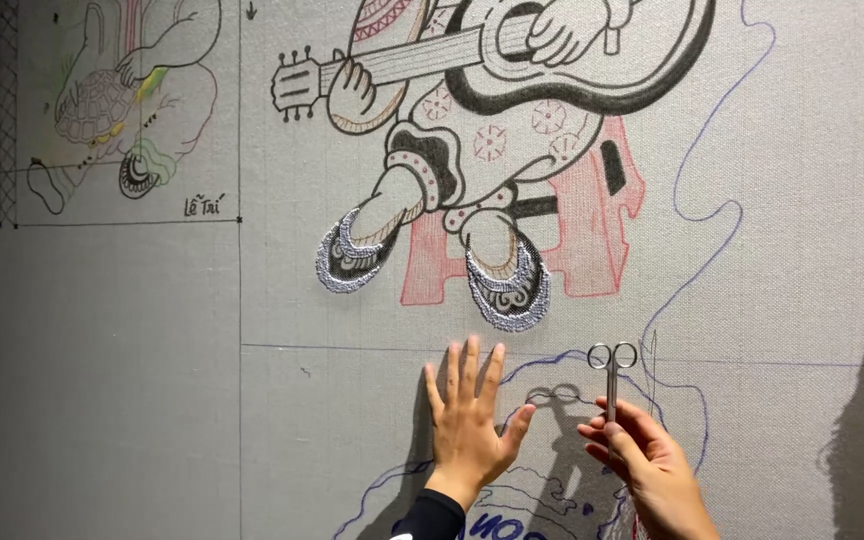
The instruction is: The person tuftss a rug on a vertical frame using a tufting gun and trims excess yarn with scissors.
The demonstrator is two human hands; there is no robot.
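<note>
The small steel scissors (612,375) stand upright against the grey cloth (132,400), finger loops at the top, blades pointing down and hidden inside the right hand (642,465), which grips them between thumb and fingertips; whether the blades are parted cannot be told; just right of the loops a thin needle-like line sticks up, too fine to make out. The left hand (469,420) lies just beside, flat on the cloth with fingers spread and nothing in it; its dark sleeve (430,517) is cut off by the lower edge. Between and under the hands runs a blue drawn outline (697,200), partly covered by them and by their shadows. Above, well apart, is a stitched figure with a guitar (572,60) on a red stool (592,235), silver-grey shoes (507,285) worked thick; its head is cut off by the top edge. At far left a second coloured drawing (117,110) is only partly seen.
</note>
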